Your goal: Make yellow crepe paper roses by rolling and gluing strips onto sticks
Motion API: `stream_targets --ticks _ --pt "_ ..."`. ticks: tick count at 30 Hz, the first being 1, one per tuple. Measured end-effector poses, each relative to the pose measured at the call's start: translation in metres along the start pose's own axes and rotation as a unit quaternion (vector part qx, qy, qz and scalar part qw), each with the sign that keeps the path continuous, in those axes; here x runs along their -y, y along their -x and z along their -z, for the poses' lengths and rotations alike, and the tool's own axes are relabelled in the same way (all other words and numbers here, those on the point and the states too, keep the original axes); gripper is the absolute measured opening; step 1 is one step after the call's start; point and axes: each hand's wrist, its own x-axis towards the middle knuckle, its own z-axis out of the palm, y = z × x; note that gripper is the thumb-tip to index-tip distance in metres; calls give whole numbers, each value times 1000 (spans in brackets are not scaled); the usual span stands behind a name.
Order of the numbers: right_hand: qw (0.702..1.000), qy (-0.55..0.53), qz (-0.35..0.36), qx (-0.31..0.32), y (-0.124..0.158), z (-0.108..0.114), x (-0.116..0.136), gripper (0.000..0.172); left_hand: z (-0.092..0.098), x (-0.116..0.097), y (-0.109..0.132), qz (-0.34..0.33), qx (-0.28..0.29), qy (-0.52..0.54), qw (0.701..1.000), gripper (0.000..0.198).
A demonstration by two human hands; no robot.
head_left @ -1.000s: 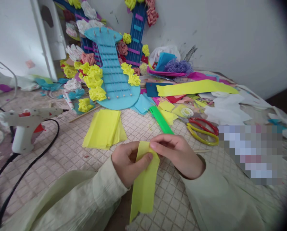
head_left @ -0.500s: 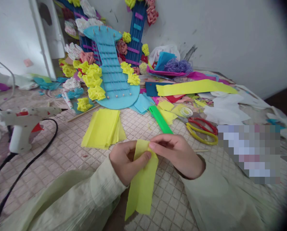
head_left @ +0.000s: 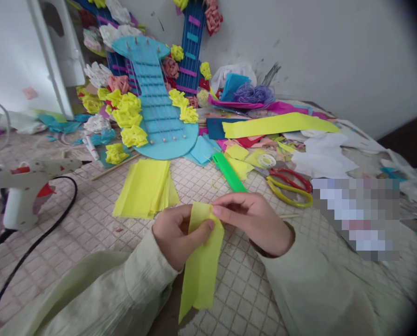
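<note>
Left of the paper strip (head_left: 199, 270) lies the glue gun (head_left: 21, 196); right, scissors (head_left: 287, 185).

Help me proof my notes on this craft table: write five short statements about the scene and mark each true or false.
1. The left hand and the right hand both hold one yellow strip. True.
2. The right hand is holding the scissors. False: the scissors lie on the table.
3. The yellow paper stack lies nearer the person than the light-blue guitar shape. True.
4. The glue gun lies to the right of the scissors. False: the glue gun is at the far left.
5. The purple yarn is at the back, near the wall. True.
</note>
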Motion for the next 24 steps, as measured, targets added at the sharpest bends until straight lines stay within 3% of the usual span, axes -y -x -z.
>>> stream_targets --ticks 10,24 --pt "1000 24 -10 13 0 0 2 16 0 2 -2 0 1 29 1000 14" --pt "998 48 -32 35 -1 5 3 10 1 1 -3 7 -3 39 999 16"
